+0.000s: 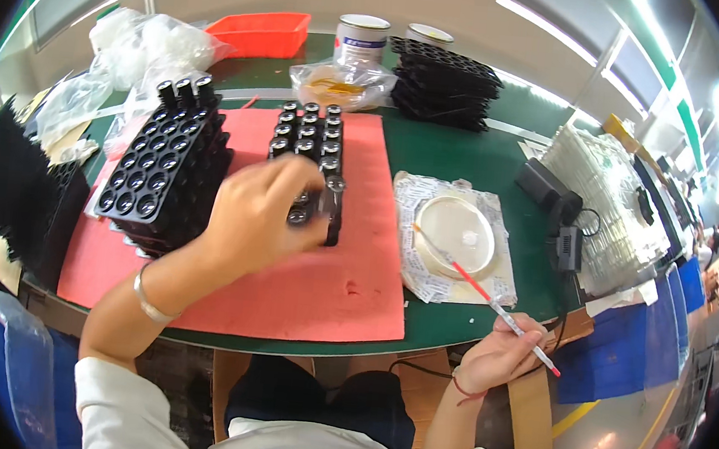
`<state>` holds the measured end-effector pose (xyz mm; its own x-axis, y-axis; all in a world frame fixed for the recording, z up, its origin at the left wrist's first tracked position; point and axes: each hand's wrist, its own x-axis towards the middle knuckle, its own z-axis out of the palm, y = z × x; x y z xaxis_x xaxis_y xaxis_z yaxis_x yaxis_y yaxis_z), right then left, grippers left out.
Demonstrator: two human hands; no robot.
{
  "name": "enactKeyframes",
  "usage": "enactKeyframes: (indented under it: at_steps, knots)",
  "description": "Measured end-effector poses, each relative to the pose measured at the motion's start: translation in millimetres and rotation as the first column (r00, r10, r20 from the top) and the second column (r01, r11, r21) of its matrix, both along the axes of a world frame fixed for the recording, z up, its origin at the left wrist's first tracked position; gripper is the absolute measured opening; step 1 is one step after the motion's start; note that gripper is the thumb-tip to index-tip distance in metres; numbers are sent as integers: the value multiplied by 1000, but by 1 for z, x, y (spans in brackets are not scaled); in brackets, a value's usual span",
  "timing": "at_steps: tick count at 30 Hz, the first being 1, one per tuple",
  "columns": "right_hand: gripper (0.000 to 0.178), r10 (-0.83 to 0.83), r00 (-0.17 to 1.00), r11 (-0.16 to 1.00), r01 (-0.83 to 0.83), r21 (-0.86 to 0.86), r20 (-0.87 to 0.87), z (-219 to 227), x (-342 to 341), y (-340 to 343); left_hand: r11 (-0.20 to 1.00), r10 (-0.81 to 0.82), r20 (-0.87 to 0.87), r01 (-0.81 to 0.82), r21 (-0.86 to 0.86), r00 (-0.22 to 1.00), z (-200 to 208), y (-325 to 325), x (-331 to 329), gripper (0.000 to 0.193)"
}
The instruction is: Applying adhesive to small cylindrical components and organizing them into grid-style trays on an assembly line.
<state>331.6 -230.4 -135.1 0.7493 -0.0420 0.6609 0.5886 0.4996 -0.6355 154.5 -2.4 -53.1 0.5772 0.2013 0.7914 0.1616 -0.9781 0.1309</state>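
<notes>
My left hand [266, 212] reaches over a narrow black tray [332, 232] of upright black cylinders with shiny metallic tops. Its fingers are closed around one black cylinder [333, 190] at the tray's near right side; motion blur softens the fingertips, and the hand hides part of the tray. Away to the right, my right hand [502, 354] grips a thin brush [476, 284] with a red and white handle. The brush tip rests at the left side of a shallow round dish [471, 234] holding pale contents. Under the dish lies a paper-covered square pad [499, 275].
Left of my hand stands a stack of black trays [158, 177] on a pink mat [343, 309]. Farther back are a red bin [265, 35], a can [362, 41], a plastic bag [337, 86] and stacked black trays [444, 86]. Clear trays [601, 203] stand right.
</notes>
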Motion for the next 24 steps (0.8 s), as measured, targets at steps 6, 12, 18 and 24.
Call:
enactKeyframes:
  at_steps: [6,12,18,24]
  knots:
    - [29,-263,944,958,279,-61,197,15,16,-22,918,-356,-156,314,-241,921,-31,-42,-22,31]
    - [31,-221,922,929,298,-219,319,15,14,-29,695,-452,-101,279,-663,886,-31,-33,-17,28]
    - [31,-205,906,901,322,-290,369,15,9,-25,472,-465,-69,182,-863,883,-24,-31,-21,29]
    - [35,-167,986,977,162,-139,-28,29,0,-7,313,-462,-43,118,-942,886,-23,-31,-21,28]
